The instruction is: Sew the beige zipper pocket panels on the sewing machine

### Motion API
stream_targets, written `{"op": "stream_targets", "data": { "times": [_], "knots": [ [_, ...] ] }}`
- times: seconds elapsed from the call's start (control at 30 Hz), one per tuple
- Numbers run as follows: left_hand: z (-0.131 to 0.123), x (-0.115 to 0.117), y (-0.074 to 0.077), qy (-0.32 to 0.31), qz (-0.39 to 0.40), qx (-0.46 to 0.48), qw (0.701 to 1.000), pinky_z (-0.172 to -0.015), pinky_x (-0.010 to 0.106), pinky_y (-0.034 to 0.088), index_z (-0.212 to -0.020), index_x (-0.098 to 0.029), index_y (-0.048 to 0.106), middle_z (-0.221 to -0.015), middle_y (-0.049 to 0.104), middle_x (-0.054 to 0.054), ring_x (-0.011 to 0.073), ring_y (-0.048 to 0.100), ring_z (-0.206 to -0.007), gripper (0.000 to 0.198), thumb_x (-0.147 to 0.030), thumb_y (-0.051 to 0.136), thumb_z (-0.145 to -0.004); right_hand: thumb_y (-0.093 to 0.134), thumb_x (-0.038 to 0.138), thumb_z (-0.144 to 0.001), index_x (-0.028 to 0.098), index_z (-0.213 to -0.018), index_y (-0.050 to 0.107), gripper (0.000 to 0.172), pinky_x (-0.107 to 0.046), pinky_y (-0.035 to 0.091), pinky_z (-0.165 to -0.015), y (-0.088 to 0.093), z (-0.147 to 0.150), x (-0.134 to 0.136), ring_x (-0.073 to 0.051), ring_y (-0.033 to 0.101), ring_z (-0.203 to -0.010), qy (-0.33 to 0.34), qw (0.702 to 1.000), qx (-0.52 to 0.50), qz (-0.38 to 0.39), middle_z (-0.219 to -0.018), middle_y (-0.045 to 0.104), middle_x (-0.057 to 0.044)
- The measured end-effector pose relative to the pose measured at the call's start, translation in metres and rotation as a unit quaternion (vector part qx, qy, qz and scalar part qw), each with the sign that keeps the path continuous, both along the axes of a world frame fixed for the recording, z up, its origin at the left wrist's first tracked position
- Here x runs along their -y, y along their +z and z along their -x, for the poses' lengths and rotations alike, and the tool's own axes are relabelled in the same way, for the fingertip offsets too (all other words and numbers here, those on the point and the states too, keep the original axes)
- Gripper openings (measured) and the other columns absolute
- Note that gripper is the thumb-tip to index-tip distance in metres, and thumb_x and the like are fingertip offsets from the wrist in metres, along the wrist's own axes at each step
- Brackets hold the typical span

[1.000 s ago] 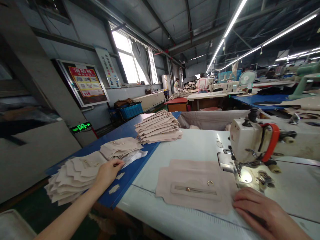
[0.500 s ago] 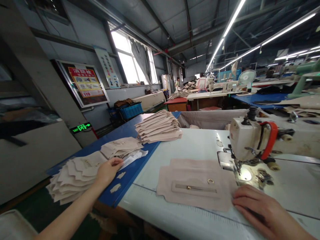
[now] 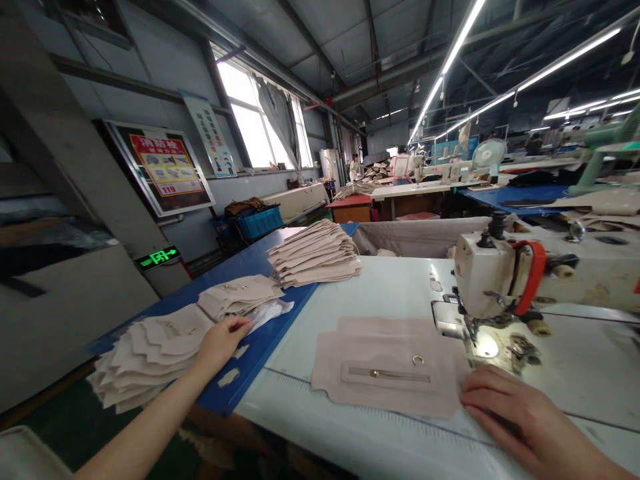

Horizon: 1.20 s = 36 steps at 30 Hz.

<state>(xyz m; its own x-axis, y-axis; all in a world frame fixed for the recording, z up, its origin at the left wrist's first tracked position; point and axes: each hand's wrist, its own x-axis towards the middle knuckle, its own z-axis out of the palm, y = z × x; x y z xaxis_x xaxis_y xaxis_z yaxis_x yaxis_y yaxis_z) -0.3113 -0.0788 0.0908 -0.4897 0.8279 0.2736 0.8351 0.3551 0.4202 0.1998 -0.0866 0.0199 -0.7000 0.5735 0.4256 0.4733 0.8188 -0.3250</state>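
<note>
A beige fabric piece with a zipper and a small gold ring lies flat on the pale sewing table. At its right edge rests my right hand, fingers together; what they grip, if anything, is hidden. My left hand is closed at the fingertips beside white, thin material on the blue table; I cannot make out what is between the fingers. Next to it are a fanned stack of beige pieces and a smaller pile.
The sewing machine, its lamp lit, stands at the right. A tall stack of folded beige fabric sits at the back of the blue table. Behind are a blue crate, a fan and a distant person.
The view has shifted slightly. My left hand has moved a little to the right over the white material. My right hand stays at the edge of the fabric.
</note>
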Motion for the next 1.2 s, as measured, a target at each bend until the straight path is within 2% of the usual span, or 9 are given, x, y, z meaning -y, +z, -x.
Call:
{"op": "stream_targets", "data": {
  "times": [0.23, 0.37, 0.47, 0.57, 0.67, 0.77, 0.9, 1.03, 1.2],
  "knots": [
    [-0.009, 0.008, 0.012, 0.006, -0.060, -0.058, 0.997, -0.070, 0.031, 0.053, -0.079, -0.022, 0.071, -0.082, 0.077, 0.005, 0.0268, 0.072, -0.078, 0.026, -0.037, 0.050, -0.079, 0.044, 0.020, -0.100, 0.022, -0.101, 0.066, 0.022, -0.031, 0.055, -0.079, 0.001, 0.003, 0.000, -0.019, 0.064, -0.089, 0.004, 1.000, 0.005, 0.016, -0.096, 0.066, -0.007],
    [-0.042, 0.007, 0.010, -0.113, -0.135, -0.119, 0.977, -0.079, 0.032, 0.055, -0.083, -0.024, 0.071, -0.091, 0.077, 0.004, 0.0255, 0.072, -0.086, 0.027, -0.040, 0.050, -0.083, 0.043, 0.020, -0.101, 0.019, -0.098, 0.067, 0.024, -0.034, 0.052, -0.079, 0.006, 0.006, 0.002, -0.020, 0.062, -0.089, 0.002, 1.000, -0.014, 0.016, -0.093, 0.067, -0.008],
    [-0.095, -0.002, -0.003, -0.305, -0.225, -0.185, 0.907, -0.085, 0.033, 0.056, -0.087, -0.022, 0.070, -0.089, 0.076, 0.004, 0.0218, 0.071, -0.084, 0.029, -0.039, 0.047, -0.092, 0.042, 0.018, -0.100, 0.018, -0.094, 0.068, 0.026, -0.034, 0.051, -0.081, 0.010, 0.008, 0.004, -0.021, 0.060, -0.088, -0.004, 1.000, -0.027, 0.008, -0.092, 0.068, -0.008],
    [-0.168, -0.014, -0.023, -0.454, -0.267, -0.196, 0.827, -0.085, 0.030, 0.057, -0.089, -0.020, 0.069, -0.090, 0.075, 0.005, 0.0178, 0.071, -0.084, 0.028, -0.028, 0.044, -0.098, 0.046, 0.016, -0.097, 0.018, -0.095, 0.069, 0.022, -0.034, 0.050, -0.083, 0.012, 0.008, 0.004, -0.021, 0.059, -0.088, -0.010, 1.000, -0.029, 0.001, -0.093, 0.069, -0.008],
    [-0.239, -0.025, -0.044, -0.539, -0.261, -0.187, 0.779, -0.084, 0.030, 0.056, -0.087, -0.016, 0.067, -0.090, 0.073, 0.008, 0.0180, 0.068, -0.087, 0.029, -0.014, 0.040, -0.099, 0.049, 0.016, -0.095, 0.017, -0.095, 0.069, 0.020, -0.033, 0.049, -0.084, 0.013, 0.008, 0.003, -0.020, 0.059, -0.088, -0.012, 0.999, -0.030, -0.010, -0.094, 0.070, -0.008],
    [-0.283, -0.034, -0.059, -0.578, -0.204, -0.177, 0.770, -0.077, 0.031, 0.056, -0.081, -0.016, 0.064, -0.082, 0.070, 0.006, 0.0187, 0.066, -0.079, 0.028, -0.008, 0.041, -0.095, 0.050, 0.015, -0.094, 0.017, -0.095, 0.069, 0.019, -0.033, 0.049, -0.086, 0.013, 0.005, 0.002, -0.020, 0.060, -0.088, -0.014, 0.999, -0.035, -0.017, -0.095, 0.070, -0.007],
    [-0.297, -0.042, -0.059, -0.584, -0.130, -0.156, 0.786, -0.068, 0.029, 0.054, -0.079, -0.016, 0.062, -0.078, 0.067, 0.004, 0.0191, 0.063, -0.075, 0.020, -0.006, 0.049, -0.092, 0.050, 0.016, -0.094, 0.016, -0.093, 0.069, 0.018, -0.032, 0.049, -0.084, 0.010, 0.000, 0.001, -0.020, 0.061, -0.086, -0.031, 0.998, -0.046, -0.026, -0.092, 0.071, -0.007],
    [-0.295, -0.045, -0.051, -0.600, -0.060, -0.143, 0.785, -0.075, 0.032, 0.053, -0.089, -0.017, 0.066, -0.086, 0.067, 0.003, 0.0205, 0.062, -0.083, 0.015, -0.007, 0.055, -0.091, 0.050, 0.016, -0.093, 0.017, -0.090, 0.069, 0.019, -0.032, 0.049, -0.082, 0.009, -0.001, 0.001, -0.020, 0.062, -0.083, -0.033, 0.998, -0.036, -0.031, -0.088, 0.071, -0.007],
    [-0.306, -0.049, -0.054, -0.624, -0.059, -0.135, 0.768, -0.076, 0.031, 0.052, -0.090, -0.018, 0.070, -0.088, 0.068, 0.003, 0.0198, 0.062, -0.084, 0.020, -0.006, 0.054, -0.091, 0.050, 0.018, -0.093, 0.017, -0.090, 0.068, 0.019, -0.032, 0.049, -0.083, 0.011, 0.000, 0.002, -0.020, 0.062, -0.085, -0.043, 0.999, -0.010, -0.027, -0.088, 0.070, -0.007]
  ]
}}
